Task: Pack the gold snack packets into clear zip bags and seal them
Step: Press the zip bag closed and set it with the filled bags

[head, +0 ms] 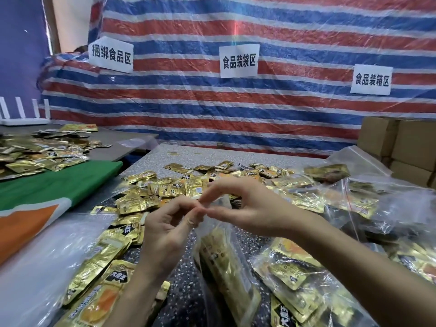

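A clear zip bag (230,267) with gold snack packets inside hangs over the speckled table (179,291) in the middle of the view. My left hand (168,228) and my right hand (245,206) meet at the bag's top edge, and both pinch it between thumb and fingertips. Loose gold packets (169,187) lie in a heap beyond my hands and at the lower left (103,263). Filled zip bags (349,201) are piled at the right.
Empty clear bags (47,260) lie at the lower left. A green and orange cloth (52,185) covers the left, with another heap of gold packets (40,149) behind it. Cardboard boxes (401,147) stand at the far right. A striped tarp (236,102) with paper signs hangs behind.
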`<state>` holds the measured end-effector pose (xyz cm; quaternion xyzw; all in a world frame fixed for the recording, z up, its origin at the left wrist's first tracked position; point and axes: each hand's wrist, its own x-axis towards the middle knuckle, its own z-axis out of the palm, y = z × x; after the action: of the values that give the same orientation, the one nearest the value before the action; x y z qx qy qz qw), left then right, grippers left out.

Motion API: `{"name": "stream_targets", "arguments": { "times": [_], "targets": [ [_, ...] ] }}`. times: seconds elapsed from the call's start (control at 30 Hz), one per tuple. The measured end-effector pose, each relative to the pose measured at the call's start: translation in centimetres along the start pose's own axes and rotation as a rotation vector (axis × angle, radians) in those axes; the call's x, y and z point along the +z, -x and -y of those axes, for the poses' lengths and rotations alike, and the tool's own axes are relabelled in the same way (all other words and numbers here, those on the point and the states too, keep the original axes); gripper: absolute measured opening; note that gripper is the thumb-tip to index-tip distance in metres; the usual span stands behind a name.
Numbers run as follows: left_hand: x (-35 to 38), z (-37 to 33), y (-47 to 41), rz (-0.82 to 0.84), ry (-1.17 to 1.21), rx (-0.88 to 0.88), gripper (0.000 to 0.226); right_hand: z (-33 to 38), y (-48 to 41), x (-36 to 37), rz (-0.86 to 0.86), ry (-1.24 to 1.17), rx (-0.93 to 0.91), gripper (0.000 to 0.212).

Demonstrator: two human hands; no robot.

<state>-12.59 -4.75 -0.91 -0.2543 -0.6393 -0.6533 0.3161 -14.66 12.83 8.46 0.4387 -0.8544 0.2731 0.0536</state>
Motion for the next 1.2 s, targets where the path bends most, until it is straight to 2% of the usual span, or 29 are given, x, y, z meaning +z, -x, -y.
{"name": "stream_targets", "arguments": {
  "times": [0.1,0.23,0.5,1.03,1.2],
  "targets": [
    [-0.1,-0.3,-0.2,0.006,-0.002,-0.009,0.009,-0.2,-0.3,-0.3,0.015,-0.013,0.006,0.017],
    [-0.4,-0.8,-0.3,0.017,-0.021,0.009,0.03,0.1,-0.2,-0.6,0.028,0.029,0.015,0.021],
    [-0.4,-1.6,-1.2,0.11,-0.113,0.051,0.005,0.9,0.5,-1.4,0.045,0.025,0.071,0.009],
    [-0.2,-7.2,-2.9,0.395,-0.268,-0.102,0.015,3.6,3.7,-4.2,-0.021,0.059,0.144,0.003],
    [0.3,-8.3,-2.8,0.431,-0.316,-0.119,0.015,4.2,4.5,-4.4,-0.027,0.055,0.168,0.006]
  ]
}}
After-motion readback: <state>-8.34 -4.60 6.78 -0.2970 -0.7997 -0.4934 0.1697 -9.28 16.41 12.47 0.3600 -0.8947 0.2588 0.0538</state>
